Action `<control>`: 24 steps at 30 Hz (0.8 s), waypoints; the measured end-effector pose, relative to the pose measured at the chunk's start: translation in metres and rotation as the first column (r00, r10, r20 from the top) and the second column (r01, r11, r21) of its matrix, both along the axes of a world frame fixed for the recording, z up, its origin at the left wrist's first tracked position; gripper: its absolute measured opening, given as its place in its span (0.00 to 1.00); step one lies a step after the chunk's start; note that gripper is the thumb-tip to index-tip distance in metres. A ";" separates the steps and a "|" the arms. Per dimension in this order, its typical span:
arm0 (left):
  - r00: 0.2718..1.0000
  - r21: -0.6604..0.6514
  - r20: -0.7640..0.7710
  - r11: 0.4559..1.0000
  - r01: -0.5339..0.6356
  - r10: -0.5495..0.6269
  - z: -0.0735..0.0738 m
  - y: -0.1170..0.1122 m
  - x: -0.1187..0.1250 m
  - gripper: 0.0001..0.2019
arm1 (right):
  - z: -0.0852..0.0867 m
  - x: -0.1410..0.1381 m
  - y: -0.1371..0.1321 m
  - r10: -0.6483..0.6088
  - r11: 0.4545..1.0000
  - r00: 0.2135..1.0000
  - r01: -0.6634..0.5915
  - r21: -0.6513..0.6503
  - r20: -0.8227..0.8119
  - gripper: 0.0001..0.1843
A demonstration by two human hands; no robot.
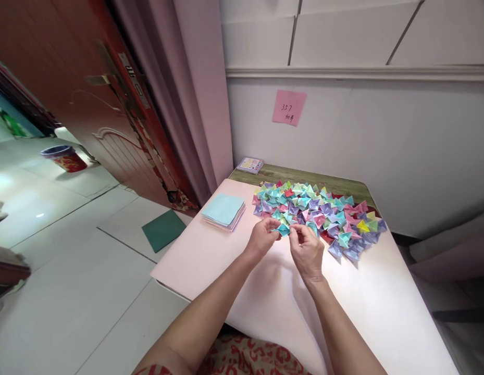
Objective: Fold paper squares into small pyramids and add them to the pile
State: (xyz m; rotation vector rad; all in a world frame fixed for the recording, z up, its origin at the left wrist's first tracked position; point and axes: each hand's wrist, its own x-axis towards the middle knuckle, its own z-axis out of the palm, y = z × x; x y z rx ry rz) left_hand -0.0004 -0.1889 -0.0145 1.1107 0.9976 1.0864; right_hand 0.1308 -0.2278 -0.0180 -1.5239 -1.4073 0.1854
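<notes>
A small teal origami boat (283, 229) is held up between my two hands, just above the pale table cover. My left hand (262, 238) pinches its left end between thumb and fingers. At its right end, the fingers of my right hand (307, 250) are closed on it too. Right behind and to the right of my hands spreads a heap of folded paper boats (315, 208) in teal, purple, pink, green, yellow and red. To the left of my hands lies a stack of square paper (223, 211), light blue on top.
The table cover (195, 260) is pale pink, over a wood-patterned top (343, 186). A small pack (250, 165) sits at the back left corner. A pink note (289, 108) is on the wall. On the floor lies a green square (163, 230); a bin (65, 158) stands near the door (104, 109).
</notes>
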 end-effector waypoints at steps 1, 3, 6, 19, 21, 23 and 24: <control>1.000 -0.042 0.024 0.999 -0.005 0.006 0.000 0.000 0.000 0.11 | -0.001 -0.002 -0.001 0.025 0.999 0.999 -0.026 0.031 0.030 0.13; 0.998 -0.114 0.057 0.993 -0.027 0.033 -0.001 0.000 -0.001 0.10 | -0.004 -0.005 -0.003 0.095 0.992 0.993 -0.100 0.074 0.066 0.13; 0.993 -0.161 0.100 0.986 -0.045 0.062 -0.002 0.000 -0.003 0.10 | -0.008 -0.009 -0.005 0.173 0.978 0.981 -0.181 0.099 0.086 0.12; 0.992 -0.151 0.086 0.986 -0.073 0.087 -0.008 0.002 -0.006 0.12 | -0.019 -0.011 0.008 0.039 0.970 0.909 -0.135 -0.204 -0.415 0.15; 0.991 -0.106 -0.038 0.986 -0.133 0.129 -0.009 0.004 -0.004 0.14 | -0.017 -0.013 0.006 0.082 0.977 0.958 -0.131 -0.166 -0.275 0.14; 0.960 0.004 -0.222 0.985 -0.173 0.169 -0.009 0.005 -0.001 0.16 | -0.016 -0.015 0.003 0.130 0.979 0.984 -0.147 -0.143 -0.125 0.14; 0.927 0.076 -0.324 0.982 -0.175 0.190 -0.009 0.006 -0.001 0.17 | -0.016 -0.016 0.002 0.150 0.975 0.985 -0.162 -0.151 -0.086 0.15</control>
